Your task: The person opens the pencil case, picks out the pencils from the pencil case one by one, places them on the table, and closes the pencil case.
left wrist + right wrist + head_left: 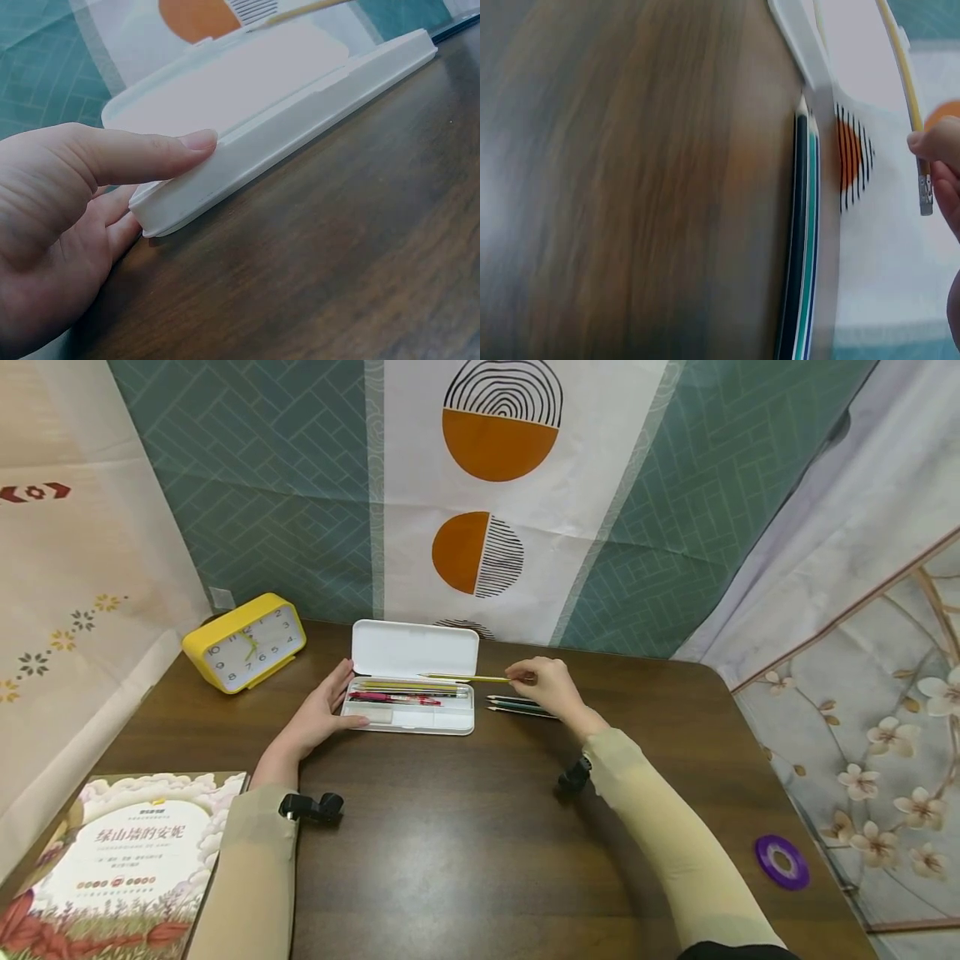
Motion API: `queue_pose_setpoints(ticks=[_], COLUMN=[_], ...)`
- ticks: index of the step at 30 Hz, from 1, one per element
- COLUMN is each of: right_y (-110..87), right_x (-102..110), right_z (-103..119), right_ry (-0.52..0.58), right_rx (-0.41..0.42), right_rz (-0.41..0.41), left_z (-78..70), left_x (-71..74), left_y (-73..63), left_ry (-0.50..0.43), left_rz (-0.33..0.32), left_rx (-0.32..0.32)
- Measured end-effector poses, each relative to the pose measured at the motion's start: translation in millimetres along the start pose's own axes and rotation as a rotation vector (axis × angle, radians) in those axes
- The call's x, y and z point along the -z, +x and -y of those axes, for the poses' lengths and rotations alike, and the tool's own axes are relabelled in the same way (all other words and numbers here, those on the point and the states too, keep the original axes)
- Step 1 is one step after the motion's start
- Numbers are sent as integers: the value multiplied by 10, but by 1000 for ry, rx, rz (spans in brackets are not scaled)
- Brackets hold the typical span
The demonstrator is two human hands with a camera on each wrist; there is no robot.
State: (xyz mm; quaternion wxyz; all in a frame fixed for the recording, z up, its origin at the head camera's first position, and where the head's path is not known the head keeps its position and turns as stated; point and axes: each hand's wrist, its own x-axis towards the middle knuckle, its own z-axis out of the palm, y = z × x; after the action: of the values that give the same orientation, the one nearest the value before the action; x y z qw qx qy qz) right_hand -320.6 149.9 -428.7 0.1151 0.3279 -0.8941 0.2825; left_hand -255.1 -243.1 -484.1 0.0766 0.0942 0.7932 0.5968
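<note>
A white pencil case (420, 647) lies open on the table, its lid tilted back. At its left end my left hand (311, 717) holds it, the thumb over the front rim and the other fingers round the side. Inside are yellow pencils (405, 686), a red pen (386, 697) and a whitish block (379, 716). My right hand (552, 687) pinches a yellow pencil (480, 678) near its eraser end; its point reaches left over the case near the hinge. Below that hand, several dark and green pencils (804, 225) lie side by side on the table, right of the case.
A yellow alarm clock (251, 643) stands at the back left. An illustrated book (138, 860) lies at the front left, partly under the left forearm. A purple tape roll (782, 862) is near the right edge. Patterned cloth (300, 510) hangs behind the table.
</note>
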Motion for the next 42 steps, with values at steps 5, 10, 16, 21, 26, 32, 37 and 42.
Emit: queue_pose_setpoints(ticks=[5, 10, 16, 21, 26, 32, 37, 42], right_y=[-154, -254, -357, -449, -524, -582, -615, -647], right_x=[153, 303, 455, 540, 583, 597, 598, 590], right_z=[-143, -273, -418, -487, -534, -589, -645, -650], right_ry=[31, 69, 102, 140, 167, 212, 236, 224], right_rx=[-52, -107, -177, -246, -289, -300, -311, -320], right_rz=[22, 74, 143, 211, 265, 320, 356, 366], left_z=[1, -4, -21, -33, -41, -44, -42, -33], left_x=[6, 22, 31, 22, 24, 23, 13, 9], left_y=[-8, -13, -22, -13, -7, -13, -13, -13], left_ry=[-14, -15, -17, -16, -12, -14, -27, -27], left_rz=[0, -4, 0, 2, 8, 10, 7, 10], left_rx=[-5, 8, 22, 15, 18, 22, 25, 23])
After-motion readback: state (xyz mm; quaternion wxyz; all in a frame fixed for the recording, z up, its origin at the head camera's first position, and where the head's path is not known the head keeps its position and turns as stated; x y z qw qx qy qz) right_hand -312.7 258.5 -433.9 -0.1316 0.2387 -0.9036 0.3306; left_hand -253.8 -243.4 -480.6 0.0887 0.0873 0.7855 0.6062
